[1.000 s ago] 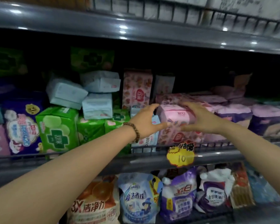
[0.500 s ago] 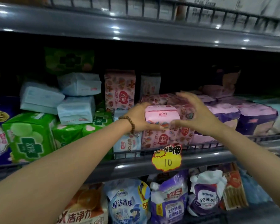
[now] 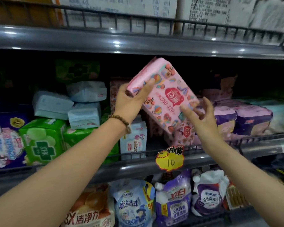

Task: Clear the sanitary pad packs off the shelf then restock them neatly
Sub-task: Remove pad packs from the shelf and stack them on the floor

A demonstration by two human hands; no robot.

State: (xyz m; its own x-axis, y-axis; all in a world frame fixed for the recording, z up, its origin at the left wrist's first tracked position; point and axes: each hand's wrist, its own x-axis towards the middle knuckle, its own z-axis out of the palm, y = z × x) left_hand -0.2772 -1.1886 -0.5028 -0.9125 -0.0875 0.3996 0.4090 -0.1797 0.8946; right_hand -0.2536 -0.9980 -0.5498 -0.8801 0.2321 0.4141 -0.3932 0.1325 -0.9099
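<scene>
pack (image 3: 164, 97): I've lifted it off the shelf (image 3: 138, 167) now
left hand (image 3: 131, 100): clamped on its corner
right hand (image 3: 202, 117): can't tell its grip

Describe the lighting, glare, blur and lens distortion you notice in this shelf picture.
Head view: glare spots dot the upper shelf edge; the shelf's back lies in deep shadow, dimming the green pack there; the right hand and far-right packs are motion-blurred; the pink pack in the left hand is sharper; the wide-angle lens bows the shelf lines.
</scene>
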